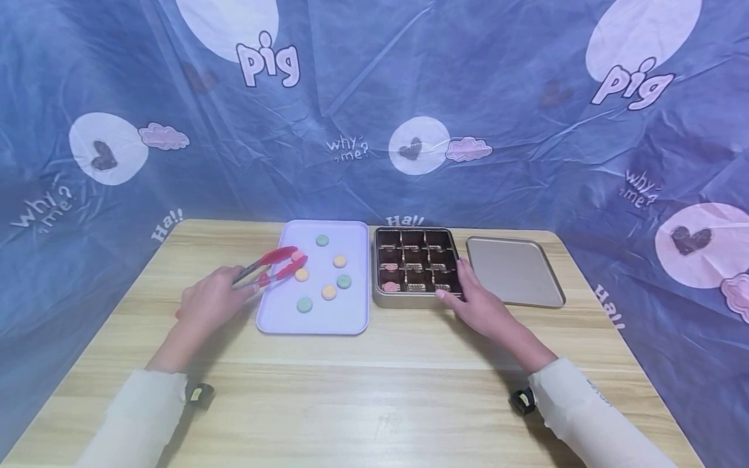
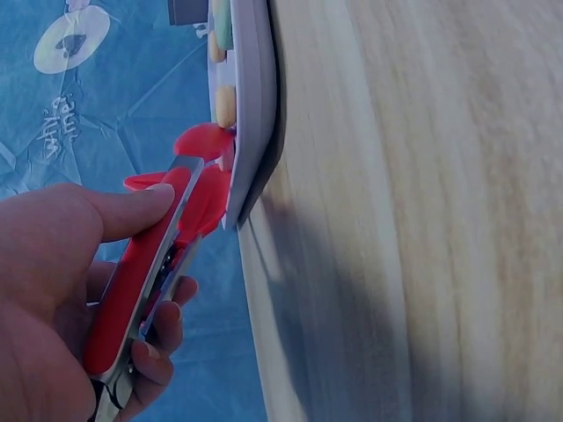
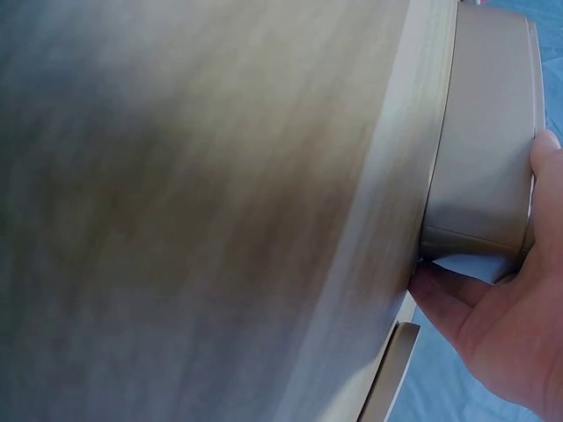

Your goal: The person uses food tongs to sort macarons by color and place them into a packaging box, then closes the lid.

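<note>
Your left grip (image 1: pixel 213 299) pinches tongs (image 1: pixel 278 255) around a pink disc (image 1: pixel 298 257); uneven squeezing may eject it. Right grip (image 1: pixel 482 309) clasps the tin (image 1: pixel 404 300).

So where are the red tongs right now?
In the head view, the red tongs are in the left hand, extending over the lavender tray's left side, with a pink disc between their tips.
</note>
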{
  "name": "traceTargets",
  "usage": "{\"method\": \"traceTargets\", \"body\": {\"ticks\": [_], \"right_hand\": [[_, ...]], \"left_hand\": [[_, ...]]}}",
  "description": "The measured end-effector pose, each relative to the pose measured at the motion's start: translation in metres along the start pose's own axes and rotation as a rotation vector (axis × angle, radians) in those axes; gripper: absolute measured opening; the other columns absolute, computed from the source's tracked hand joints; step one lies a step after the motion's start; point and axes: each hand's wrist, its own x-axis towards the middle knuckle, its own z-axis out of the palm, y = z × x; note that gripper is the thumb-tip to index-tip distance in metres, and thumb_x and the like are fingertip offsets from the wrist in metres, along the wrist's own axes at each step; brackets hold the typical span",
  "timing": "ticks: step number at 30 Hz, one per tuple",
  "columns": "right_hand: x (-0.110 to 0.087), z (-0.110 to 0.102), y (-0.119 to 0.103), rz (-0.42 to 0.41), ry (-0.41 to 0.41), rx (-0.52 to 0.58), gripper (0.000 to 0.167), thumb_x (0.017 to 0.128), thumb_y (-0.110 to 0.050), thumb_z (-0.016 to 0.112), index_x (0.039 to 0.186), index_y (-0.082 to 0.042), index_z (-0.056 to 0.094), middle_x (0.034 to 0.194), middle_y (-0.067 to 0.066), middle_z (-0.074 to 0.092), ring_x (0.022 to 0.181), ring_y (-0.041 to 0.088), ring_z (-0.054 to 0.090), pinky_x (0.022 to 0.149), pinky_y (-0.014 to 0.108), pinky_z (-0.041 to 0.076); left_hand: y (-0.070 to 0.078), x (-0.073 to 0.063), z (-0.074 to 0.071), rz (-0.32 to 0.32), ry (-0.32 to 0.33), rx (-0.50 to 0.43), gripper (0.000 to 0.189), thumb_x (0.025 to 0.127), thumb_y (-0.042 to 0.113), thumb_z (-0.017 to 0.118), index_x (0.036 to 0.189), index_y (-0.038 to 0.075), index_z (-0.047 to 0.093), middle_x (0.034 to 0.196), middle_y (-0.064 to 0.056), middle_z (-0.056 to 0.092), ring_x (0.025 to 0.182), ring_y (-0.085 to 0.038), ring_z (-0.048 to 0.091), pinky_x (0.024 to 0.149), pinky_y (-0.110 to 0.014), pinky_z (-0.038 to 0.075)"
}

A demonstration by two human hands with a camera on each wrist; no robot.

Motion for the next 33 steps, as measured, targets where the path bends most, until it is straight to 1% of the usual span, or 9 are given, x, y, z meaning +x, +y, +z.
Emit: {"method": "traceTargets", "body": {"ticks": [5,8,11,14,21,26,29,33], "right_hand": [[-0.001,-0.001,0.001,0.006,-0.003,0.005,0.098,0.096,-0.073,0.04,0.161,-0.022,-0.013,0.168,-0.004,-0.017,0.146,0.052,0.028,0.108,0.071,0.032],[-0.001,-0.001,0.001,0.008,-0.002,0.005,0.097,0.096,-0.073,0.04,0.16,-0.025,-0.015,0.167,-0.005,-0.018,0.145,0.052,0.029,0.107,0.072,0.033],[-0.002,-0.001,0.002,0.011,-0.003,0.005,0.096,0.096,-0.073,0.04,0.159,-0.027,-0.016,0.167,-0.005,-0.018,0.144,0.053,0.03,0.106,0.072,0.034],[-0.002,-0.001,0.002,0.011,-0.003,0.002,0.096,0.096,-0.073,0.04,0.16,-0.026,-0.016,0.167,-0.006,-0.018,0.143,0.053,0.031,0.105,0.072,0.035],[-0.002,-0.001,0.002,0.007,-0.004,0.004,0.099,0.095,-0.074,0.04,0.161,-0.023,-0.014,0.168,-0.003,-0.017,0.146,0.052,0.028,0.11,0.07,0.031],[-0.001,-0.001,0.001,0.007,-0.006,0.008,0.099,0.096,-0.073,0.041,0.161,-0.021,-0.012,0.169,0.002,-0.014,0.146,0.052,0.027,0.11,0.07,0.031],[-0.001,-0.001,0.0,0.003,-0.004,0.01,0.099,0.096,-0.072,0.041,0.161,-0.02,-0.012,0.169,0.002,-0.013,0.145,0.052,0.028,0.109,0.071,0.032],[0.0,0.0,0.0,-0.007,0.003,0.011,0.098,0.096,-0.072,0.041,0.162,-0.02,-0.01,0.17,0.002,-0.013,0.146,0.052,0.028,0.108,0.071,0.032]], "left_hand": [[0.001,-0.002,0.001,0.014,0.012,-0.002,0.04,0.094,0.046,0.065,0.117,0.013,0.065,0.1,-0.011,0.068,0.086,-0.033,0.061,0.069,-0.054,0.042],[0.001,-0.002,0.003,0.025,0.026,0.004,0.041,0.094,0.044,0.065,0.12,0.012,0.065,0.101,-0.012,0.069,0.088,-0.034,0.062,0.07,-0.055,0.043],[0.001,-0.003,0.004,0.027,0.03,0.008,0.047,0.094,0.044,0.065,0.127,0.011,0.063,0.108,-0.015,0.069,0.092,-0.037,0.063,0.072,-0.058,0.044],[0.001,-0.004,0.005,0.021,0.027,0.009,0.053,0.094,0.044,0.065,0.134,0.01,0.06,0.115,-0.017,0.069,0.098,-0.039,0.063,0.075,-0.061,0.044],[0.003,-0.006,0.001,-0.003,0.018,-0.003,0.061,0.095,0.046,0.064,0.142,0.008,0.054,0.128,-0.022,0.064,0.112,-0.046,0.06,0.082,-0.066,0.043],[0.006,-0.006,-0.002,-0.023,0.018,-0.017,0.065,0.095,0.05,0.063,0.144,0.01,0.053,0.134,-0.022,0.062,0.119,-0.048,0.057,0.085,-0.068,0.041],[0.009,-0.005,-0.003,-0.021,0.012,-0.031,0.065,0.094,0.053,0.062,0.144,0.011,0.053,0.135,-0.021,0.061,0.121,-0.048,0.056,0.086,-0.07,0.04],[0.013,-0.004,-0.003,-0.003,0.008,-0.042,0.064,0.095,0.053,0.062,0.144,0.012,0.053,0.137,-0.02,0.061,0.124,-0.048,0.055,0.088,-0.071,0.039]]}}
